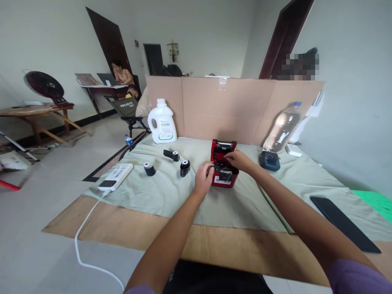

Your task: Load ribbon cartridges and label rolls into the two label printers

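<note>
Red printer (223, 165) sat open near the middle of the pale green cloth (159, 196), its lid tipped back toward the cardboard screen (232, 108). Far to the left of the printer lay a white power bank (116, 176) with its cable trailing off the table edge. Closer to the printer on that side stood a black roll (149, 168), a second roll lying flat (171, 155) and a third upright one (185, 168), with a white jug (162, 121) behind them. The left hand (203, 176) was curled against the printer's left side, fingers bent and touching the casing. The right hand (238, 159) reached over the open bay, fingertips pinched together at its top; what they pinched could not be made out. Right of the printer sat a small dark blue device (270, 160), a clear bottle (283, 127) leaning on the screen, and a black phone (344, 222) nearer the person.
</note>
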A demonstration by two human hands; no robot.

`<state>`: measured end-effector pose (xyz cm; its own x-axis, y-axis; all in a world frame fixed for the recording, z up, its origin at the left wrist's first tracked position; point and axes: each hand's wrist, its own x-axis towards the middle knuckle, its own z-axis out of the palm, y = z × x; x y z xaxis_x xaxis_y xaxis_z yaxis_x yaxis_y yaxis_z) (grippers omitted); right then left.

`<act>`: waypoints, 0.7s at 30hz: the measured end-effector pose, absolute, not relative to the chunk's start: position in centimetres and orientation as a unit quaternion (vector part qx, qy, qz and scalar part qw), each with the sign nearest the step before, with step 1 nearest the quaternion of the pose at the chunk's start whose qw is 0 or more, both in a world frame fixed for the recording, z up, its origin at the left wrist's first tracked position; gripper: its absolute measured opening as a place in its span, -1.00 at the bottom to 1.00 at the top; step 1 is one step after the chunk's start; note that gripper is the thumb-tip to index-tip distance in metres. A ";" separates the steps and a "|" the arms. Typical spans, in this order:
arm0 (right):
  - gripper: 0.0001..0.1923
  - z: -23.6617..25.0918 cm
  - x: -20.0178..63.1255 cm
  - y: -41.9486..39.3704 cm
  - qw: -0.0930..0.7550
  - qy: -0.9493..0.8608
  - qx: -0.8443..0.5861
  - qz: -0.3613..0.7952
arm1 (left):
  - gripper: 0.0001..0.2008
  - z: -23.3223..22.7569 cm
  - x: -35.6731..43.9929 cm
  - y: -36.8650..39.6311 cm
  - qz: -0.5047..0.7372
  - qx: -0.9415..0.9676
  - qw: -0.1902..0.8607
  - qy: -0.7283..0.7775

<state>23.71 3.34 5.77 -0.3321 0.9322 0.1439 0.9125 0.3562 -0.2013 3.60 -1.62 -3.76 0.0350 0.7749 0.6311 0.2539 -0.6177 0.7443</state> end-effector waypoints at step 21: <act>-0.54 8.0 20.5 6.6 -0.100 -0.812 -0.562 0.122 | -0.81 -3.6 3.4 -1.5 0.579 0.690 0.216 0.376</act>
<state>20.48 6.65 8.02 -0.3471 0.8886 -0.2999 0.9374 0.3377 -0.0845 3.42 -1.48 -3.60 0.0471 0.7699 0.6364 0.2694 -0.6233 0.7341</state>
